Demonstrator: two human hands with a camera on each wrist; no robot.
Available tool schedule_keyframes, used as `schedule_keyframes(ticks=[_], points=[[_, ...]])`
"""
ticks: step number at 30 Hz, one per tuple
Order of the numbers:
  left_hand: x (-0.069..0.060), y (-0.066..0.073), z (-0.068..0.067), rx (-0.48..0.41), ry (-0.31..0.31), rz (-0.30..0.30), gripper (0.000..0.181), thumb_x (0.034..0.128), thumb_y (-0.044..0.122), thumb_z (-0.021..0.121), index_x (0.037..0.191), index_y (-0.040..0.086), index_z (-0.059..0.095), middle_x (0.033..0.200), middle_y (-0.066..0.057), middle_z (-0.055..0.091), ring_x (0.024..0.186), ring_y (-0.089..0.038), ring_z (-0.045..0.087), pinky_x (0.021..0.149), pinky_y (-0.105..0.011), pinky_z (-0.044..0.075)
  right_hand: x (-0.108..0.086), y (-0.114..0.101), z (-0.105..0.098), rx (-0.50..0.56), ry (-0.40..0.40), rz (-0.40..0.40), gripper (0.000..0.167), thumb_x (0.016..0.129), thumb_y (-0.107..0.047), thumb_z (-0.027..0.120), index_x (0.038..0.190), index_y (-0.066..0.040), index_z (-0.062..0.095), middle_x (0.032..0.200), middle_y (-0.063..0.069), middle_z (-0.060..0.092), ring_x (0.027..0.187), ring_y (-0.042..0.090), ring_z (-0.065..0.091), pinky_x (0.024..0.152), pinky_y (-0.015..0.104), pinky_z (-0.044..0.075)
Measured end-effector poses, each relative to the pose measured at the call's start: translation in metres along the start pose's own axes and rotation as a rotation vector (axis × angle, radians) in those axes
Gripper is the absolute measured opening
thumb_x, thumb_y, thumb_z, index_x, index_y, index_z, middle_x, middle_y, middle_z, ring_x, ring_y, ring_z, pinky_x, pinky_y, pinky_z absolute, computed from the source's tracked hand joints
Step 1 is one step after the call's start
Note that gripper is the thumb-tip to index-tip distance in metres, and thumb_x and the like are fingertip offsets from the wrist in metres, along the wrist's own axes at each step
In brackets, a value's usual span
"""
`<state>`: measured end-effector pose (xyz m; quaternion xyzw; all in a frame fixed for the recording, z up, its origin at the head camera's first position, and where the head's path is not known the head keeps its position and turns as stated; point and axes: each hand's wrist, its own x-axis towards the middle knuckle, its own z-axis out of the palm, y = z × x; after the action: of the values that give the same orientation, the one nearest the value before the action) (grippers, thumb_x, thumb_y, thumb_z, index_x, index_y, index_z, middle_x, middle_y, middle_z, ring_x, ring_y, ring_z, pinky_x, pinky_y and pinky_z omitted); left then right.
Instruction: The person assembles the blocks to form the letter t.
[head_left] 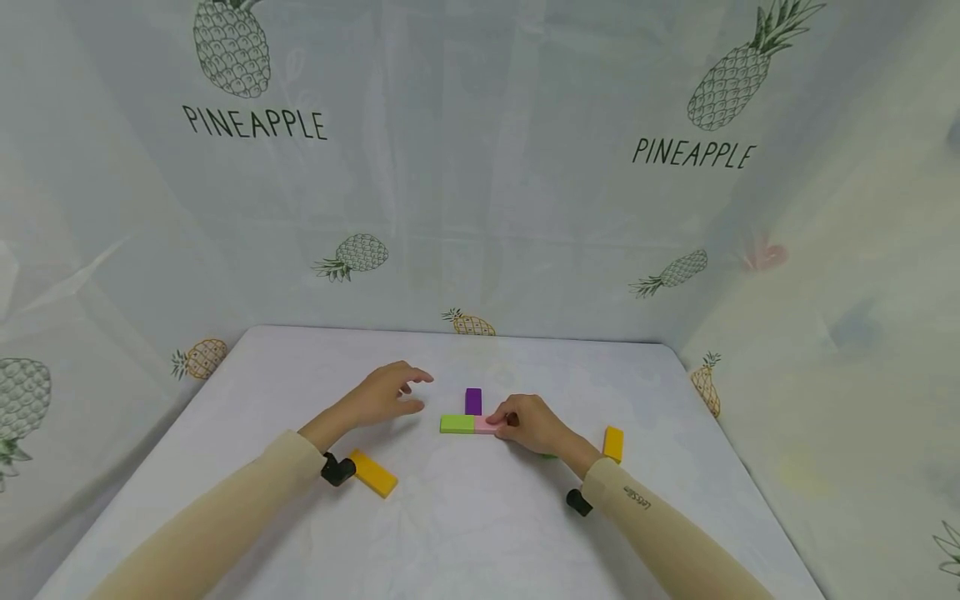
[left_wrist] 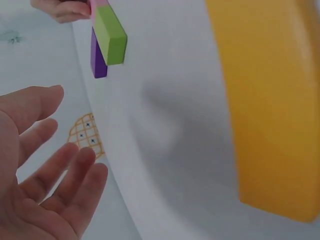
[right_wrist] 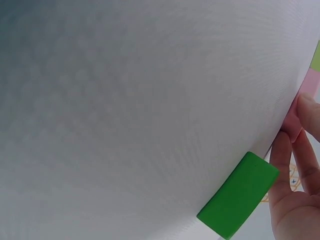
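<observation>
A pink block (head_left: 484,425) lies on the white table, end to end with a light green block (head_left: 457,424). My right hand (head_left: 529,422) pinches the pink block at its right end; the right wrist view shows thumb and fingers about that end. Behind the pair, near their join, a purple block (head_left: 473,401) points away from me. My left hand (head_left: 386,395) hovers left of the blocks with its fingers spread and nothing in them, as the left wrist view (left_wrist: 60,170) also shows.
A yellow block (head_left: 373,473) lies by my left wrist, and another yellow block (head_left: 613,443) is to the right of my right wrist. A green block (right_wrist: 238,196) sits beneath my right hand, mostly hidden in the head view. Pineapple-print cloth (head_left: 480,167) surrounds the table.
</observation>
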<state>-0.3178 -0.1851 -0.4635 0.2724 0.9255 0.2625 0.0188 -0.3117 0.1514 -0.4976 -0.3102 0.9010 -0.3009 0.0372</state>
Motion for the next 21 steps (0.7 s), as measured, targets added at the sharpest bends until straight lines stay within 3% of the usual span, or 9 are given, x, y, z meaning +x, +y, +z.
schedule_keyframes(ticks=[11,21], points=[[-0.055,0.004,0.0,0.001,0.107,-0.123,0.055,0.0947,0.031,0.083,0.145,0.018,0.064,0.136,-0.011,0.065,0.116,-0.032,0.066,0.093,-0.049,0.059,-0.002,-0.002,-0.001,0.012,0.0,0.005,0.019,0.095,-0.005,0.08,0.112,-0.013,0.083,0.099,-0.004,0.073,0.081,0.012,0.053,0.071,0.023,0.045],[-0.1,0.008,0.01,0.016,0.182,-0.223,0.063,0.0894,0.037,0.087,0.145,0.02,0.065,0.144,-0.007,0.061,0.128,-0.034,0.061,0.103,-0.057,0.055,-0.002,0.0,-0.001,0.004,-0.001,-0.008,0.019,0.095,-0.006,0.08,0.112,-0.013,0.082,0.098,-0.005,0.073,0.082,0.011,0.053,0.072,0.023,0.046]])
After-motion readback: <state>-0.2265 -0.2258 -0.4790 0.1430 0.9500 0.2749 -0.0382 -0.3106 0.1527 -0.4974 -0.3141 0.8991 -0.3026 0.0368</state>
